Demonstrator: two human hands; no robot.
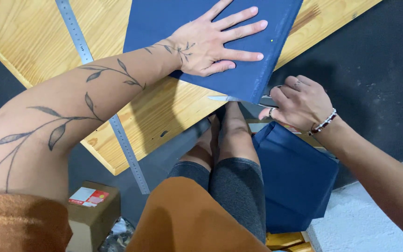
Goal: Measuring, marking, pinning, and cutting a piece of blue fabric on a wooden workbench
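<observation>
Pale wooden counter, upper left of frame, carries blue fabric overhanging its edge. Left hand presses it flat, fingers spread; right hand is closed around scissors at the fabric's lower edge. The fabric looks light, limp and prone to slipping, so best pinned beside the cut.
</observation>
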